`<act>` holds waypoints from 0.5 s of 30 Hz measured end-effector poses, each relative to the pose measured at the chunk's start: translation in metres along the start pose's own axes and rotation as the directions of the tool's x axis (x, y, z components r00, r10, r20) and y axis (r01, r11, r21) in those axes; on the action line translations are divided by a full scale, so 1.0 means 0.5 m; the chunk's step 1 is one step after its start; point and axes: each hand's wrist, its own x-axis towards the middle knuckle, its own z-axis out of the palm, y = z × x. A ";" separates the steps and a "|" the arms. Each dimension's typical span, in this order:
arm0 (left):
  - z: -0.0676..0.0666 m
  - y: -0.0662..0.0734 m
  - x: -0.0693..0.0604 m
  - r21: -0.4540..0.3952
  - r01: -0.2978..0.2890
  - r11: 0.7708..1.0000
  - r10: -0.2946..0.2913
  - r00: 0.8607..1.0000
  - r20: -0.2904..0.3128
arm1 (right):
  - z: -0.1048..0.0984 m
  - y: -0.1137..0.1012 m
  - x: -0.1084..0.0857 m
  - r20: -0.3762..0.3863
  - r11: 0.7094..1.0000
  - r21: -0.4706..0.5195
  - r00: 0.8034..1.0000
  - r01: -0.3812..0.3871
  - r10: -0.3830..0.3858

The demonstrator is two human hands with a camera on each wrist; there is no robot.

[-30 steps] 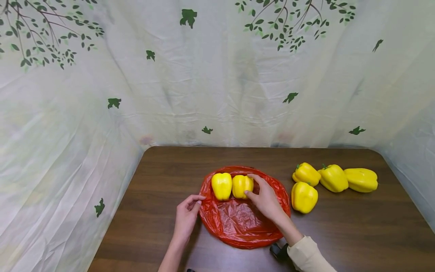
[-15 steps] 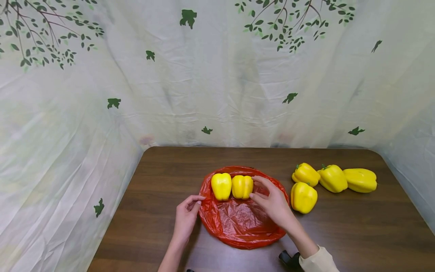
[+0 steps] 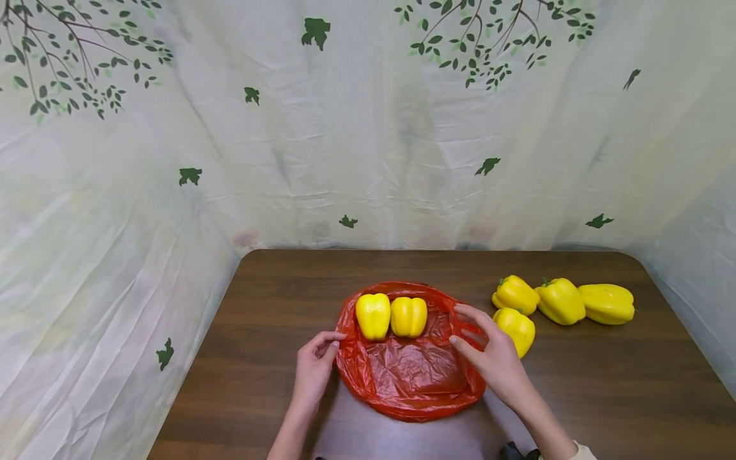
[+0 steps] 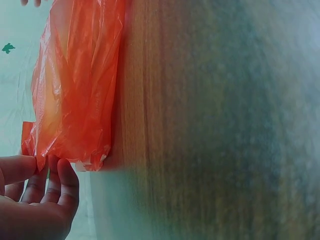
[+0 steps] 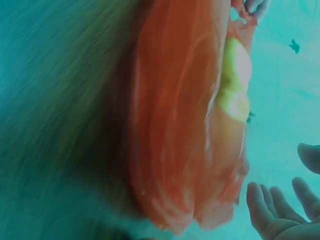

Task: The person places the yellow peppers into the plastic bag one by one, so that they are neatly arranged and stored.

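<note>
A red plastic bag (image 3: pixel 414 377) lies spread with its rim rolled into a ring. Inside it, at the far left, stand two yellow bell peppers, the left pepper (image 3: pixel 372 317) and the right pepper (image 3: pixel 409 317), side by side. My left hand (image 3: pixel 316 361) pinches the bag's left edge between thumb and fingers, as the left wrist view shows at the bag's edge (image 4: pixel 75 125). Over the bag's right edge is my right hand (image 3: pixel 494 354), thumb and fingers spread apart, holding nothing. In the right wrist view its fingers (image 5: pixel 259 207) are extended beside the bag.
Several more yellow bell peppers lie right of the bag: a near one (image 3: pixel 517 332), partly hidden by my right hand, and a row behind it with a long pepper (image 3: pixel 606 304) at its right end. The brown table (image 3: pixel 276 287) meets a leaf-printed cloth (image 3: pixel 402 160) behind.
My right hand has let go of the right pepper in the bag and moved rightward to the bag's right edge. The left hand still pinches the left edge.
</note>
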 end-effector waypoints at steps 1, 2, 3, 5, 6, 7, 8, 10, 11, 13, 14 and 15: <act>0.000 0.000 0.000 0.004 0.000 1.000 0.000 1.000 0.000 | -0.004 0.003 -0.003 -0.009 1.000 -0.007 1.000 0.003 -0.003; -0.001 0.000 -0.001 0.009 0.002 1.000 -0.002 1.000 0.000 | -0.008 0.007 -0.006 -0.018 1.000 -0.011 1.000 0.002 -0.002; -0.001 0.001 -0.001 0.012 0.003 1.000 -0.003 1.000 -0.001 | -0.012 0.009 -0.009 -0.027 1.000 -0.007 1.000 -0.001 0.001; -0.001 0.001 -0.001 0.014 0.002 1.000 -0.002 1.000 -0.001 | -0.019 0.014 -0.016 -0.046 1.000 -0.003 0.999 -0.008 0.008; -0.001 0.001 -0.001 0.013 0.002 1.000 -0.002 1.000 -0.001 | -0.021 0.017 -0.019 -0.057 1.000 -0.007 0.998 -0.010 0.010; -0.001 0.001 -0.001 0.012 0.002 1.000 -0.002 1.000 -0.003 | -0.023 0.019 -0.022 -0.069 1.000 -0.016 0.998 -0.009 0.008; -0.001 0.001 0.000 0.008 0.001 1.000 -0.001 1.000 -0.004 | -0.025 0.021 -0.026 -0.083 1.000 -0.027 0.997 -0.005 0.003; -0.001 0.000 0.000 0.003 -0.003 1.000 0.003 1.000 -0.004 | -0.028 0.025 -0.034 -0.122 0.999 -0.053 0.992 0.001 -0.008; -0.001 0.000 0.001 0.002 -0.004 1.000 0.004 1.000 -0.004 | -0.030 0.027 -0.038 -0.145 0.997 -0.071 0.989 0.004 -0.014; -0.001 -0.001 0.001 0.003 -0.006 1.000 0.006 1.000 -0.004 | -0.033 0.030 -0.047 -0.190 0.995 -0.103 0.982 0.000 -0.019; -0.001 -0.001 0.001 0.005 -0.007 1.000 0.007 1.000 -0.004 | -0.036 0.032 -0.051 -0.211 0.993 -0.117 0.977 -0.008 -0.017; -0.002 -0.001 0.000 0.009 -0.007 1.000 0.007 1.000 -0.004 | -0.039 0.034 -0.055 -0.230 0.992 -0.129 0.973 -0.015 -0.015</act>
